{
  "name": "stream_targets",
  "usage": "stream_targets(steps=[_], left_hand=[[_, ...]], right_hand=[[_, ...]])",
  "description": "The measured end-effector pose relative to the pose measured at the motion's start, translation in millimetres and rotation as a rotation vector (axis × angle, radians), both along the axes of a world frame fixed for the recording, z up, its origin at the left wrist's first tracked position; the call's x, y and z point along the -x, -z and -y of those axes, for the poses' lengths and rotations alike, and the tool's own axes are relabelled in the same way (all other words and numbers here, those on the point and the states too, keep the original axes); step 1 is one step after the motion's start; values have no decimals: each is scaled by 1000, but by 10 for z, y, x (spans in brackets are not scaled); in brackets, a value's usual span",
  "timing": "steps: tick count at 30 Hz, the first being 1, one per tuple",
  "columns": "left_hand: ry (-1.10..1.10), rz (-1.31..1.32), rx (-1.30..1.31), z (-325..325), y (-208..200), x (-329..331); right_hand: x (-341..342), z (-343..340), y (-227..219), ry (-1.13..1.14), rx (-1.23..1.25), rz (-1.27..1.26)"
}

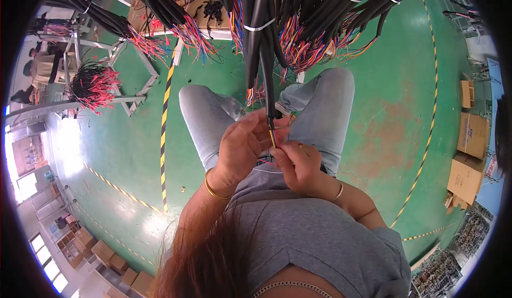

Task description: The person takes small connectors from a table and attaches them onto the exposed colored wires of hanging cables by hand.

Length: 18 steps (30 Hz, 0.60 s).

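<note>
A thick black-sheathed cable (265, 63) hangs down in front of me, its lower end between my two hands. Yellow, red and dark wires (273, 137) come out of that end. My right hand (300, 163) is closed in a pinch on these wires, thumb against fingers. Just left of the cable end, my left hand (238, 147) is open, palm turned inward. Its slightly blurred fingers stretch out behind the cable end; whether they touch it I cannot tell. Another black cable with bared wires (250, 96) hangs close by on the left.
More black cable bundles (341, 18) with white ties and fanned-out coloured wires hang above my knees. Behind them is a brown tabletop (194, 7). A metal rack (144, 85) with a red-tipped wire bundle (96, 87) stands left. Cardboard boxes (472, 135) line the right.
</note>
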<state>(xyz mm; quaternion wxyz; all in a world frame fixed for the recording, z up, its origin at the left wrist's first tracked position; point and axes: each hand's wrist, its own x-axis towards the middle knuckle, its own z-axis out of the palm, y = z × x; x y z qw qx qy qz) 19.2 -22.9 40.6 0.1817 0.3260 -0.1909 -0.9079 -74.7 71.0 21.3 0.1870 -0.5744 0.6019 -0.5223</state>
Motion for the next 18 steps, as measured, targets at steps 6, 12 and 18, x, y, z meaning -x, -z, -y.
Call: stream_targets(steps=[6,12,18], left_hand=[[-86,343,758,239,-99,140],[241,173,559,636,-118,191],[141,-68,275,453,47,183]], right_hand=[[-28,86,-15,-58,185,-635],[64,102,-20,-29,-20,30],[174,274,-319,-30,-298,141]])
